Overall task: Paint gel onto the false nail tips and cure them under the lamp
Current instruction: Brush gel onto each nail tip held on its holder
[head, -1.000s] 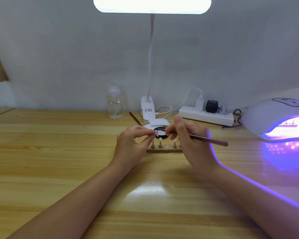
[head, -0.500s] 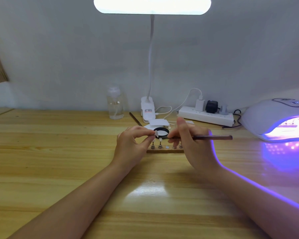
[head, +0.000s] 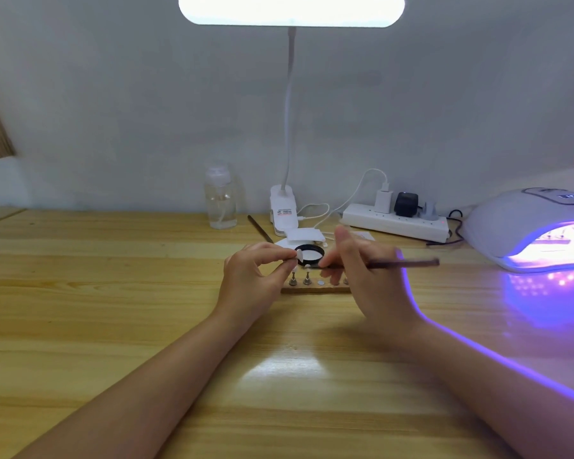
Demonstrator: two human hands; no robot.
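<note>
A small pale nail tip [head: 299,254] sits pinched in the left hand [head: 257,279] fingers; the right hand [head: 368,276] fingers grip a thin brush [head: 401,263].

Brush [head: 401,263] levelled from a downward slant to near horizontal in right hand [head: 368,279], bristle end now beside black-rimmed jar [head: 318,256]. Right thumb [head: 343,241] raised. Tip [head: 299,255] in left hand [head: 256,276] turned slightly.

The right hand [head: 375,279] hides the wooden stand's [head: 315,289] right end and the brush's [head: 405,263] tip (both blurred), while the curing lamp [head: 524,233] and desk lamp [head: 291,9] run past the frame's edges.
</note>
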